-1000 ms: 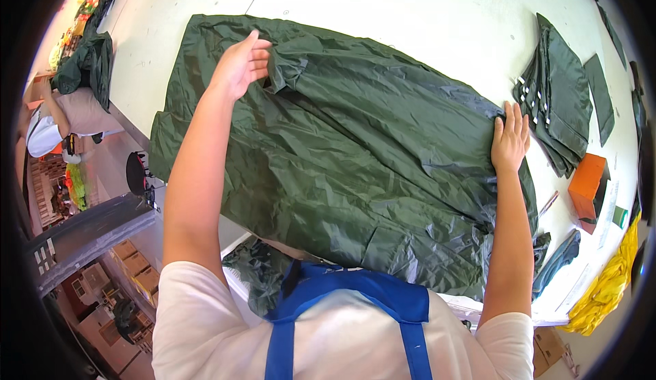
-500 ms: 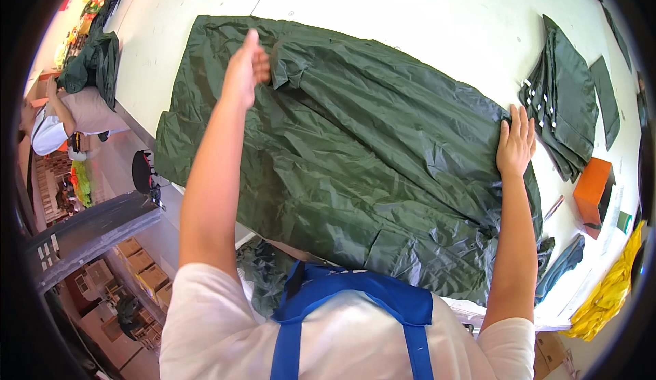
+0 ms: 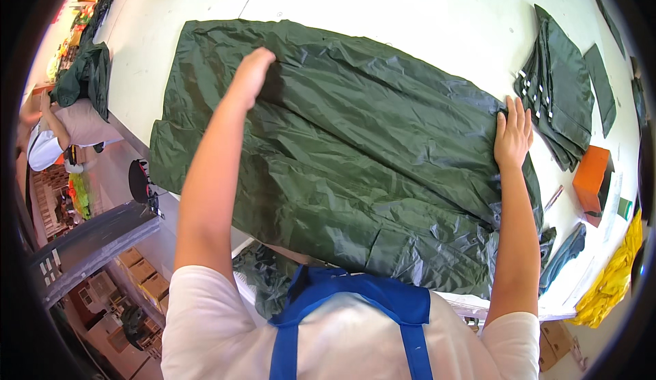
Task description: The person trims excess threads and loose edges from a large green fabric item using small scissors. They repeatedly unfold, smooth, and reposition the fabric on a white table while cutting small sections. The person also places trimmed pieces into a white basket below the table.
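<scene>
A large dark green sheet of thin, shiny, wrinkled fabric [image 3: 355, 147] lies spread over the white table in front of me. Toward its far left part, my left hand [image 3: 254, 76] is closed, knuckles up, with the fingertips turned down into the cloth and partly hidden. It seems to pinch the fabric there, where creases run from it toward the lower right. My right hand [image 3: 513, 137] rests flat on the right end of the fabric, fingers stretched out and pointing away from me.
Stacked dark green pieces with white tags [image 3: 562, 86] lie at the right, near an orange box [image 3: 592, 178]. Yellow fabric [image 3: 611, 277] hangs at the table's right edge. Another person [image 3: 51, 134] works with green cloth at the far left. A black round-seated stool [image 3: 140, 182] stands left.
My left hand has gone from raised, with fingers extended, to closed on the fabric. The flap beside it now lies flatter. My right hand stays on the cloth.
</scene>
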The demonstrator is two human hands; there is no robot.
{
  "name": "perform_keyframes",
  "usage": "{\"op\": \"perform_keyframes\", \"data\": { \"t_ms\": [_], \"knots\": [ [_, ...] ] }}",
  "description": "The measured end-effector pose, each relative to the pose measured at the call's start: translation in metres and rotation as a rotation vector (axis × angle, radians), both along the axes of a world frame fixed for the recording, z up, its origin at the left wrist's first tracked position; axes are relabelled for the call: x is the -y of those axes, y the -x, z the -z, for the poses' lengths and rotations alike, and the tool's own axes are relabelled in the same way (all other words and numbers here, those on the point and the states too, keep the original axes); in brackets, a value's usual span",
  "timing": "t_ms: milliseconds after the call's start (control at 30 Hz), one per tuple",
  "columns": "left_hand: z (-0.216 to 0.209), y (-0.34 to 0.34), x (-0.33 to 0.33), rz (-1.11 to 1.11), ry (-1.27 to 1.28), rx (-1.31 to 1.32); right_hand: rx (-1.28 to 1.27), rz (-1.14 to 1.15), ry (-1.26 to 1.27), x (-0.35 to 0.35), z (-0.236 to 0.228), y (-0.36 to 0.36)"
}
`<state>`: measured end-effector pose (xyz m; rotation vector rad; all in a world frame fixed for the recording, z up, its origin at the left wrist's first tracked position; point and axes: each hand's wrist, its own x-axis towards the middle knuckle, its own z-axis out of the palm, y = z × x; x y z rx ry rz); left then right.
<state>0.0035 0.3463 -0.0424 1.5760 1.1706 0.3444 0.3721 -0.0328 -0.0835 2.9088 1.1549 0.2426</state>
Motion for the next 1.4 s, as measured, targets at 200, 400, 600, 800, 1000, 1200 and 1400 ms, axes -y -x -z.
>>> {"op": "perform_keyframes", "data": {
  "t_ms": [200, 400, 600, 800, 1000, 1200, 1400],
  "knots": [
    [-0.026, -0.050, -0.023, 0.133, -0.410, -0.436, -0.014, -0.006, -0.020, 0.001, 0.000, 0.001],
    [0.017, -0.064, -0.017, 0.129, -0.929, -0.535, -0.025, -0.082, -0.074, 0.005, 0.002, -0.002],
    [-0.024, -0.102, -0.041, 0.841, -0.677, -1.028, -0.454, -0.186, 0.121, -0.019, -0.058, -0.034],
    [-0.038, -0.064, -0.044, 0.740, -0.903, -0.725, -0.270, -0.228, 0.015, -0.016, -0.105, -0.023],
    [-0.037, -0.013, -0.008, 0.612, -1.091, -0.512, -0.495, -0.096, -0.065, 0.033, -0.098, 0.029],
    [-0.095, 0.062, 0.045, 0.519, -1.195, -0.345, -0.312, -0.370, -0.203, 0.070, -0.178, 0.084],
    [-0.098, 0.204, 0.158, 0.773, -1.374, -0.137, -0.199, -0.527, -0.156, 0.200, -0.167, 0.200]
  ]
}}
